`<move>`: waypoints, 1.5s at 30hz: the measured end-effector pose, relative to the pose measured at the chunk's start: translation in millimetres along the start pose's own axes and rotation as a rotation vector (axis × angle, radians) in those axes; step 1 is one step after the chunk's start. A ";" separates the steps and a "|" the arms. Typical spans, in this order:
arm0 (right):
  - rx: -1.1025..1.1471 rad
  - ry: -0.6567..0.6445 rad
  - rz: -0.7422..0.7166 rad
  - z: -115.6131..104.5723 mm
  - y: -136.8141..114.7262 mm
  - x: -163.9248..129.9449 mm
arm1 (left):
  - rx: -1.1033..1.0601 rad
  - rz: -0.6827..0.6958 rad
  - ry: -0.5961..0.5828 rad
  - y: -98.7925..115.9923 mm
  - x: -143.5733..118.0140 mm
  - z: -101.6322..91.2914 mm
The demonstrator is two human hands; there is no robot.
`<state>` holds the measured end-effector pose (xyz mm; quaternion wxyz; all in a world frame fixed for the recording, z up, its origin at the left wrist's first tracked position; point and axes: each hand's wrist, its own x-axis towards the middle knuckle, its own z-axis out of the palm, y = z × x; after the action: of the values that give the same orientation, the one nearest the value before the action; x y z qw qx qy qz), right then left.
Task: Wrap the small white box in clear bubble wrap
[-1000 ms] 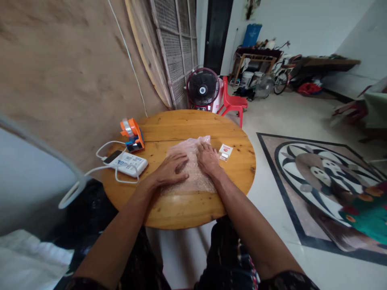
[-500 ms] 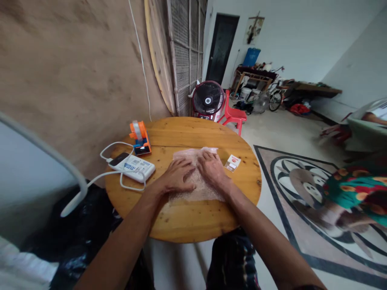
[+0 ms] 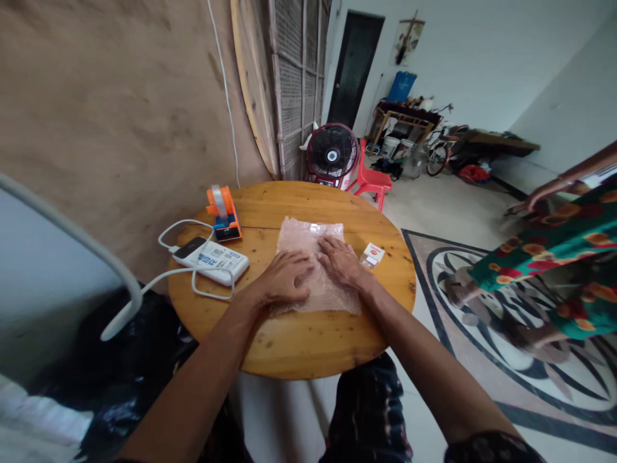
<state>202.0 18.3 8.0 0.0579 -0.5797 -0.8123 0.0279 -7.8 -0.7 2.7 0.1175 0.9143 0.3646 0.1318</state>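
Bubble wrap point(image 3: 308, 257) sheet, pinkish, lies flat mid-table under both our palms. Our left hand point(image 3: 284, 281) presses its near-left part, fingers spread and flat, pinching nothing. Our right hand point(image 3: 343, 262) sits just beside it on the right half, also flat and splayed, nothing gripped.

We judge the sheet very light, soft and floppy, a bit slick on the varnished wood, so it would likely slide or curl once the pressure lifts. Best hold looks like an edge or corner: the near edge just behind our wrists, or the far edge beyond the fingertips, both free.

The round wooden table point(image 3: 299, 347) has bare wood on our side of the hands, and the rim is close there. Right of the right hand, near but apart from the wrap, lies a small sachet point(image 3: 372, 255). Left of the left hand there is a white power bank point(image 3: 216, 262) with a phone point(image 3: 189, 246) and looped cable; beyond it stands an orange tape dispenser point(image 3: 223, 214). Bare wood lies past the wrap's far edge.

Off the table, further out, we see a floor fan point(image 3: 332, 155), a red plastic chair point(image 3: 370, 180), and a person in a floral garment point(image 3: 554, 251) to the right.
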 end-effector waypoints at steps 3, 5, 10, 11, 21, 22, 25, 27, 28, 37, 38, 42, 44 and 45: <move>-0.031 0.003 -0.019 -1.6 1.7 -6.3 | -0.016 0.009 -0.014 -1.7 0.5 -0.1; -0.063 0.032 -0.022 0.7 2.4 -10.3 | -0.018 0.009 -0.004 -3.4 0.8 1.1; -0.029 0.066 -0.023 6.5 3.1 -14.1 | -0.039 -0.020 -0.007 -3.9 0.3 4.1; -0.016 0.068 -0.032 5.2 3.3 -14.3 | -0.044 -0.020 -0.014 -3.2 0.1 4.0; -0.078 0.248 0.001 -38.1 25.5 -40.2 | -0.061 -0.040 -0.050 -1.5 1.2 3.7; -0.103 0.256 0.047 -40.5 31.1 -43.2 | -0.059 -0.036 -0.048 -2.0 1.2 4.1; -0.131 0.205 0.221 -41.4 49.6 -48.3 | -0.053 -0.030 -0.046 -3.0 1.2 5.2; -0.023 0.132 0.306 -37.9 62.1 -49.5 | -0.047 -0.034 -0.041 -3.1 1.1 5.5; 0.060 0.106 0.329 -35.9 68.0 -50.0 | -0.046 -0.037 -0.039 -3.0 0.9 5.5; 0.969 0.442 0.217 -84.4 51.5 -81.3 | -0.074 -0.014 -0.020 -3.6 -0.1 5.0; 1.000 0.368 0.150 -91.9 38.9 -84.9 | -0.075 -0.013 -0.018 -3.6 0.0 5.0; 0.903 -0.108 -0.163 -89.9 -7.8 -78.5 | -0.078 -0.004 -0.013 -2.9 1.0 6.3; 0.875 -0.254 -0.270 -74.2 -19.2 -63.3 | -0.104 -0.020 0.009 -2.3 1.5 7.7; 0.875 -0.300 -0.297 -66.2 -21.5 -54.3 | -0.122 -0.037 0.023 -1.9 1.6 8.3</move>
<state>207.7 -41.5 72.7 0.1816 -0.3683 -0.7977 0.4416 -5.1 0.8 -5.5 0.1714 0.8968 0.3741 0.1624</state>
